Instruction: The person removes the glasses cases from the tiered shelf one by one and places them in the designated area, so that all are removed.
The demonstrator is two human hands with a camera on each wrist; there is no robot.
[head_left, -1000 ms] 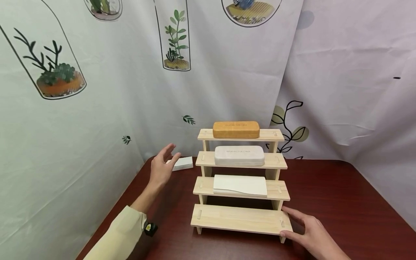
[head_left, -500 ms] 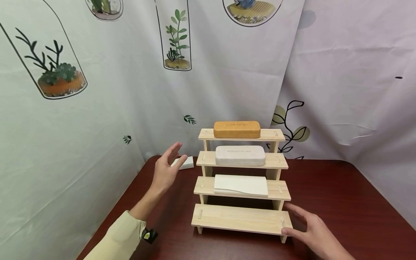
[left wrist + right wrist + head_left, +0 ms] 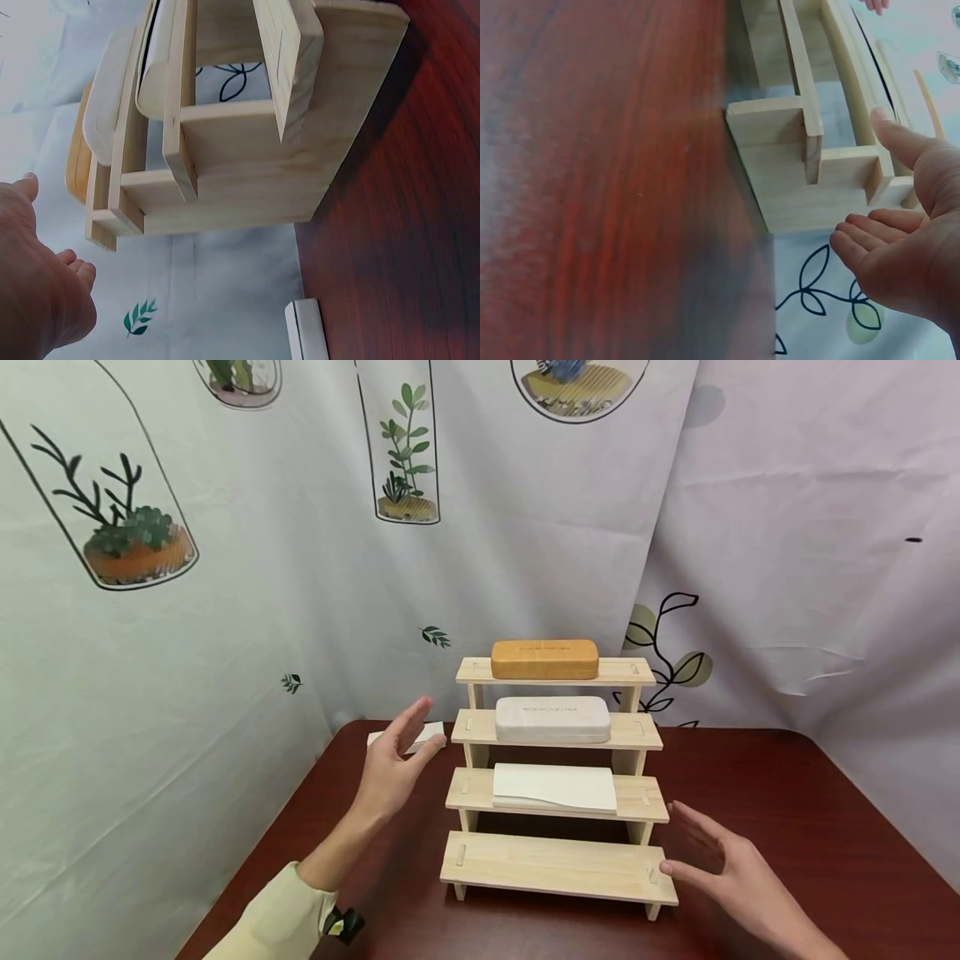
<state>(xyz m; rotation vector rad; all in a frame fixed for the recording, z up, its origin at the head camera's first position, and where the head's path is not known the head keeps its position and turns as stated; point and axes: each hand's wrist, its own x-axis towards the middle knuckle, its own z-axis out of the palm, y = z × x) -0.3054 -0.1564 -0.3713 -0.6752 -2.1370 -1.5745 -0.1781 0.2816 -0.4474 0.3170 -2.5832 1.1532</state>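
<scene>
A stepped wooden display stand [image 3: 558, 867] with several shelves stands on the dark red table. On its top shelf lies an orange-tan glasses case [image 3: 545, 660], and one step below, a pale grey-white glasses case [image 3: 552, 720]. The shelf under that bears a flat white case with a wavy flap edge [image 3: 553, 787]; the lowest shelf is bare. My left hand [image 3: 392, 772] hovers left of the stand, fingers extended and thumb apart, holding nothing. To the right of the lower shelves is my right hand [image 3: 731, 872], also empty, with straight fingers beside the stand's end.
A small white box [image 3: 431, 739] lies at the table's back left, partly behind my left hand. Patterned fabric [image 3: 525, 552] hangs behind and beside the table [image 3: 780, 810]. A dark wrist device [image 3: 345, 927] sits at my left sleeve.
My right hand has come off the lowest shelf's right end and moved up and right. My left hand has drifted right, toward the stand. The stand and cases stay put.
</scene>
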